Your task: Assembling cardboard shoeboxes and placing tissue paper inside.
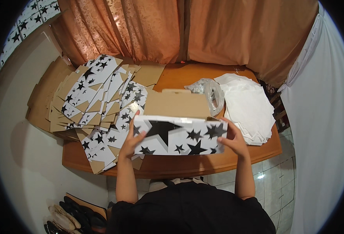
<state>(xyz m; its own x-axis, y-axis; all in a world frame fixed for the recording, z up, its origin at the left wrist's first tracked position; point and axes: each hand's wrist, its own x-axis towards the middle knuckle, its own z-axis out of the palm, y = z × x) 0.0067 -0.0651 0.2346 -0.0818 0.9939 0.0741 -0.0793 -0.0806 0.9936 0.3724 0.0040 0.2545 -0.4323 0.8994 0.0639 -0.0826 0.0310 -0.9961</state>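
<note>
A white cardboard box [179, 136] printed with black stars is held above the near edge of a wooden table [179, 165]. Its plain brown lid flap [176, 103] stands open at the back. My left hand [132, 140] grips the box's left end, thumb on the front face. My right hand [233, 141] grips its right end. The box is level and faces me.
A sprawling pile of flat star-printed box blanks [98, 101] covers the table's left half. A stack of white paper sheets [248, 107] lies at the right, with a crumpled clear plastic bag [209, 91] beside it. Orange curtains [160, 31] hang behind. Shoes [72, 218] sit on the floor lower left.
</note>
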